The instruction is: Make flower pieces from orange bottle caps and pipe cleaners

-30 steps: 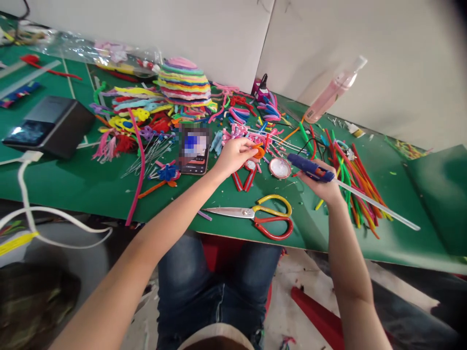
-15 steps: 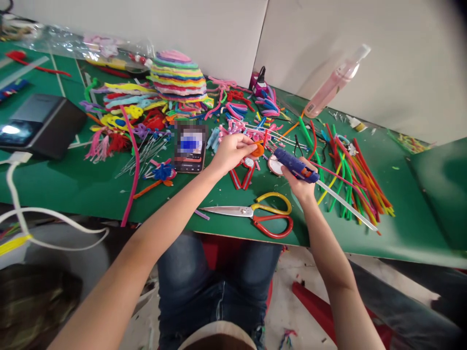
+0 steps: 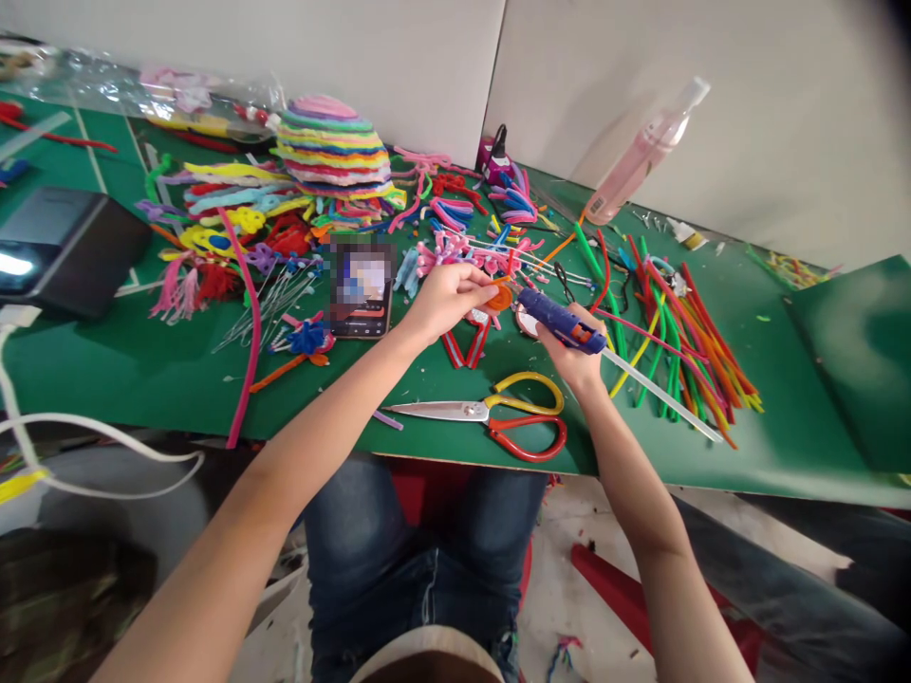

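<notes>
My left hand (image 3: pixel 454 299) pinches a small orange coil (image 3: pixel 501 299), which looks like wound pipe cleaner. Its fingers are closed on the near side of the coil. Wrapped round a dark blue glue gun (image 3: pixel 559 318), my right hand (image 3: pixel 571 359) holds it with the nozzle pointing left at the coil, a small distance off. A long clear glue stick (image 3: pixel 659 394) sticks out of the gun's back end. Below the coil lie red and silver strips (image 3: pixel 466 349) bent in a V. Scissors (image 3: pixel 491 413) with yellow and red handles rest near the table edge.
A phone (image 3: pixel 362 289) lies left of my hands. Behind it are piled pipe cleaners and a striped, dome-shaped piece (image 3: pixel 331 147). Loose pipe cleaners (image 3: pixel 690 341) spread on the right. A pink bottle (image 3: pixel 641 156) stands at the back, and a black box-like device (image 3: pixel 71 251) sits far left.
The glue gun and orange coil keep nearly the same places relative to each other. The whole view has shifted slightly, so the table things appear a little farther left.
</notes>
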`<move>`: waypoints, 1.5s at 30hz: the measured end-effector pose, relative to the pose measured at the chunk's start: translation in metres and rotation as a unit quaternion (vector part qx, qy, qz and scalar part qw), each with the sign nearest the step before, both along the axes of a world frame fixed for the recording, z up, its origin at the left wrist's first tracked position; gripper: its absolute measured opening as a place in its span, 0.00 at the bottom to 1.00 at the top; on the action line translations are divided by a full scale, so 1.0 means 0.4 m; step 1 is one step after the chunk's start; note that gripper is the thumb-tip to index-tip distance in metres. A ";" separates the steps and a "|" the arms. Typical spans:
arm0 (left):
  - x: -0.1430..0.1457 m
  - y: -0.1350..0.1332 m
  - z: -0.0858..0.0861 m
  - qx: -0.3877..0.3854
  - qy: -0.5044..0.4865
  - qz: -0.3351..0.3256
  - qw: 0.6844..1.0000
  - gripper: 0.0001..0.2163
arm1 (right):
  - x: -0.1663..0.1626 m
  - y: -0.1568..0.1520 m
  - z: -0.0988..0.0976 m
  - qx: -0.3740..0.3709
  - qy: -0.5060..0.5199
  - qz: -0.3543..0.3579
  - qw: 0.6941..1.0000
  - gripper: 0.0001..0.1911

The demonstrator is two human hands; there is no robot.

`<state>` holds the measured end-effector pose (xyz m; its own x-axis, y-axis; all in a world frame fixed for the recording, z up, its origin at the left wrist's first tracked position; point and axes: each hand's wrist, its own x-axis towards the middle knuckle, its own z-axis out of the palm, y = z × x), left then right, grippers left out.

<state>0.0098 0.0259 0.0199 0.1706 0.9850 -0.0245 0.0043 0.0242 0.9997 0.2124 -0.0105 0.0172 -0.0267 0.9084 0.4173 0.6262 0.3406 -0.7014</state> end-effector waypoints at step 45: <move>-0.017 -0.020 0.025 -0.042 -0.033 -0.040 0.998 0.04 | 0.303 0.006 -0.004 -0.073 -0.559 0.101 0.820 0.31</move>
<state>0.0030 0.0181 0.0300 0.2532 0.9629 -0.0935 -0.0555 0.1109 0.9923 0.3335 -0.0082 0.0158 -0.4739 0.8766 -0.0838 0.8466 0.4797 0.2305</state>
